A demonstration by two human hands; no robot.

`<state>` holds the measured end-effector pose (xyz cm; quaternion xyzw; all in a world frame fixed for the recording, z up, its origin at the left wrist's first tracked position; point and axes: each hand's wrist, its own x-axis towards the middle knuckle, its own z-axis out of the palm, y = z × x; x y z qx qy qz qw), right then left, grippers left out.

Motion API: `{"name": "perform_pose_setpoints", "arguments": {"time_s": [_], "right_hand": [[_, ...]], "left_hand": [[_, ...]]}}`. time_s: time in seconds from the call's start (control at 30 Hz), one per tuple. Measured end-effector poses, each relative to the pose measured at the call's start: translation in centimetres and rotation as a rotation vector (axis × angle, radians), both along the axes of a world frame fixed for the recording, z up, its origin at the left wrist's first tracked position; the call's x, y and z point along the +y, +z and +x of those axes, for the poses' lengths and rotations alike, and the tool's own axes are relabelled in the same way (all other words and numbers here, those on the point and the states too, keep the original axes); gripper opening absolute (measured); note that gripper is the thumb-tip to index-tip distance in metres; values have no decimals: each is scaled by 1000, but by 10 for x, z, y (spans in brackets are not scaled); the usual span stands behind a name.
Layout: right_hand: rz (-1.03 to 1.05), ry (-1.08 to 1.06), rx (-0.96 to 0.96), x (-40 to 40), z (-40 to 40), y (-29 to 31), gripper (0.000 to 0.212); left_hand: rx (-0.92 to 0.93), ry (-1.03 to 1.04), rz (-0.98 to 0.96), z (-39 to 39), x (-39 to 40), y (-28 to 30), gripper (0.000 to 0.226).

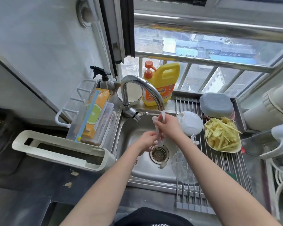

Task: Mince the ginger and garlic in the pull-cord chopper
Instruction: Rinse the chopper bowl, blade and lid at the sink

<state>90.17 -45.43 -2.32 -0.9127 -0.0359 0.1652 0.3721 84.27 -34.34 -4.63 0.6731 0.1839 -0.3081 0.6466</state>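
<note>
Both hands held the white blade shaft (157, 132) upright under the tap: right hand (167, 123) gripped its top, left hand (148, 141) its bottom.

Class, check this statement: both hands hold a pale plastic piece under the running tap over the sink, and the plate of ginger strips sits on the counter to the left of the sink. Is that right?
Not quite. The head view shows the plate of ginger strips on the drying rack to the right of the sink, not on the left counter. The rest holds: the left hand and right hand hold a pale plastic piece under the running tap.
</note>
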Motion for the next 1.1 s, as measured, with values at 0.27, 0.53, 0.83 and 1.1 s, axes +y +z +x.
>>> {"name": "perform_pose_setpoints", "arguments": {"time_s": [0.27, 0.53, 0.83, 1.1], "right_hand": [[282, -96, 58, -31, 0, 21, 18], [507, -767, -39, -138, -38, 20, 15], [-24, -1052, -67, -176, -99, -32, 10], [-366, -705, -103, -160, -98, -28, 11]], "left_hand": [[-145, 201, -125, 20, -13, 2, 9], [81, -209, 180, 16, -34, -9, 50], [351, -350, 83, -10, -83, -38, 113], [245, -258, 48, 0, -53, -26, 56]]}}
